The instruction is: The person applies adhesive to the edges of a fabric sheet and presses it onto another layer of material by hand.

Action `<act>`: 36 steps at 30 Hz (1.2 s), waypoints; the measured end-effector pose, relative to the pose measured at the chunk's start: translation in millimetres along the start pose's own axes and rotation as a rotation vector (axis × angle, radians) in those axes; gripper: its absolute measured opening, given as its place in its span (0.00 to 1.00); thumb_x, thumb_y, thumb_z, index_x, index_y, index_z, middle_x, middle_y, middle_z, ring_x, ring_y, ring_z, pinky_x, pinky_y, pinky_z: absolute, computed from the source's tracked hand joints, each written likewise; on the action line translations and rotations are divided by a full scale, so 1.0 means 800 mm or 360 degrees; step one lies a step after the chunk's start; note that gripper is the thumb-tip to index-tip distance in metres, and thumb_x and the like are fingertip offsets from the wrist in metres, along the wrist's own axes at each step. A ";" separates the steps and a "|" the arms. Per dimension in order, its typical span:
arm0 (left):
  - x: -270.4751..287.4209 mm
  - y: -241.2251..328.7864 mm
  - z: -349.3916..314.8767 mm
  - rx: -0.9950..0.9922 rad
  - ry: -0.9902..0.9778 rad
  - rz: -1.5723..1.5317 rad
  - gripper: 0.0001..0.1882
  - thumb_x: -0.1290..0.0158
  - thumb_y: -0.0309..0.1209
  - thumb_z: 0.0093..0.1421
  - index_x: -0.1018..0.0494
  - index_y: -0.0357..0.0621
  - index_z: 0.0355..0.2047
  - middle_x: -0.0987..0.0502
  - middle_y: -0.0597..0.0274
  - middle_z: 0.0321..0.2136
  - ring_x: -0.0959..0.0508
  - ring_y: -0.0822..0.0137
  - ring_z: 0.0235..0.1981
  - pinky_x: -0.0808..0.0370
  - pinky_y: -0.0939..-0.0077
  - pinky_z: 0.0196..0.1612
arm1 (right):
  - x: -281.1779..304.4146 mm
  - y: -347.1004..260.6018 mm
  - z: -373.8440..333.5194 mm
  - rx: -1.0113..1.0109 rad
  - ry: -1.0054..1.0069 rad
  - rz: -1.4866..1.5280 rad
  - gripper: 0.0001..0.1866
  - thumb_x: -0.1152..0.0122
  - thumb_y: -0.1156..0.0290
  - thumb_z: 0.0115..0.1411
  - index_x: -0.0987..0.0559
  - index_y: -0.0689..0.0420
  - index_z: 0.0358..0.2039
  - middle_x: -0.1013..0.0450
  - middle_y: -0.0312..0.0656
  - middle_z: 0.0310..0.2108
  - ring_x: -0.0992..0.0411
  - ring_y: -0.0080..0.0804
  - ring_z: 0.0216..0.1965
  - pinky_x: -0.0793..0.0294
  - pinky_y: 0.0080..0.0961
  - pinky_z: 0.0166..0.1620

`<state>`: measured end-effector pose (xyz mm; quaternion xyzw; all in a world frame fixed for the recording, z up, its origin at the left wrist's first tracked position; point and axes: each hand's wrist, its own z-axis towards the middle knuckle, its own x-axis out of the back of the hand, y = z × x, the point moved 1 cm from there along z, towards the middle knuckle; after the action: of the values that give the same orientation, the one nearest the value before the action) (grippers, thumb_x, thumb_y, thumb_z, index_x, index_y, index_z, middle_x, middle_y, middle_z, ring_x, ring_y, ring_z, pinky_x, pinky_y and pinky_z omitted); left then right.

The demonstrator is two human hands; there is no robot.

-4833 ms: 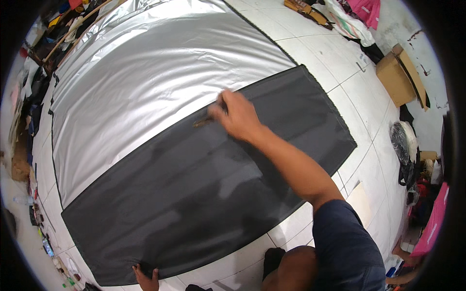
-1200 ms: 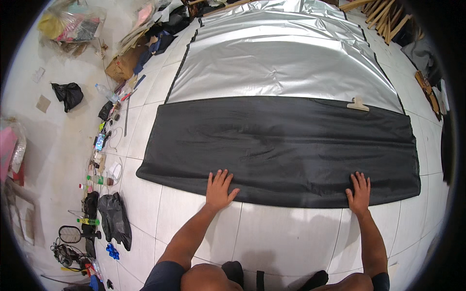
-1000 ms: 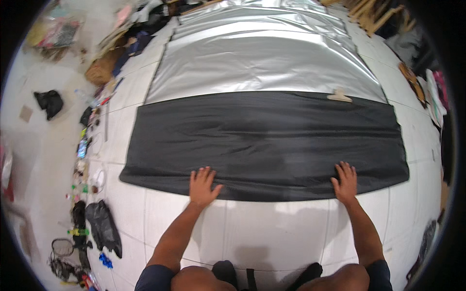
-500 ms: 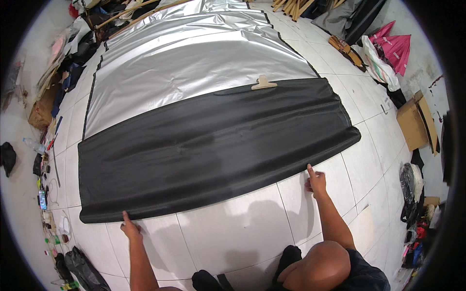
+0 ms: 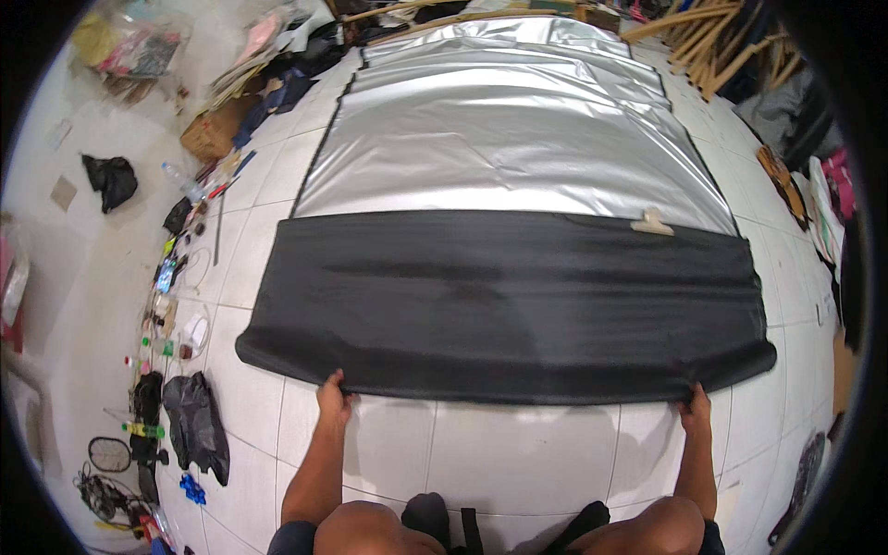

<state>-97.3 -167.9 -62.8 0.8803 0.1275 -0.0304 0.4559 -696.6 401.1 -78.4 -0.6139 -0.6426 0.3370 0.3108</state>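
Note:
A large sheet lies across the floor, with a silver side [image 5: 499,148] facing up at the far end. Its near part shows a black side [image 5: 518,287], and the edge closest to me is a thick rolled bulge. My left hand [image 5: 334,396] grips this near edge left of the middle, thumb on top and fingers curled beneath. Toward the right end my right hand [image 5: 694,407] holds the same edge, its fingers partly hidden under the fabric. A beige clip [image 5: 653,222] sits on the border between black and silver, toward the right.
White floor tiles [image 5: 518,439] surround the sheet. Along the left wall are a black plastic bag [image 5: 196,425], bottles and small clutter. Wooden sticks [image 5: 712,42] lean at the far right. My knees and dark-covered feet [image 5: 427,518] are close in front.
My right hand has gone from beside the edge to holding it, and my left hand has shifted inward along it. The near edge now sags between my hands. The view has turned left.

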 end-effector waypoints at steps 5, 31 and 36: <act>0.104 -0.022 -0.094 0.0262 -0.0019 -0.0298 0.15 0.43 0.25 0.54 0.28 0.43 0.43 0.23 0.62 0.38 0.22 0.64 0.34 0.24 0.72 0.34 | 0.113 0.046 -0.063 -0.0177 -0.0161 0.0096 0.19 0.49 0.58 0.67 0.25 0.60 0.50 0.27 0.42 0.49 0.30 0.37 0.50 0.29 0.37 0.48; 0.327 0.111 0.045 -0.0286 0.1064 0.0548 0.50 0.43 0.57 0.57 0.50 0.40 0.69 0.34 0.40 0.60 0.28 0.47 0.55 0.24 0.56 0.48 | -0.542 -0.066 -0.079 0.1721 -0.1328 -0.2708 0.12 0.41 0.72 0.60 0.26 0.62 0.43 0.30 0.54 0.42 0.32 0.55 0.46 0.31 0.43 0.50; 0.381 0.158 0.103 -0.0366 0.0988 0.1265 0.32 0.44 0.53 0.59 0.25 0.36 0.51 0.23 0.52 0.48 0.25 0.61 0.49 0.31 0.70 0.51 | -0.538 -0.080 -0.097 0.2069 -0.1290 -0.2353 0.09 0.43 0.74 0.61 0.28 0.64 0.40 0.32 0.55 0.40 0.32 0.57 0.45 0.33 0.46 0.48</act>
<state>234.3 -244.8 -62.0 0.7726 -0.0851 0.4220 0.4667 -647.6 -26.1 24.8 0.3707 -0.6080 0.5222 0.4693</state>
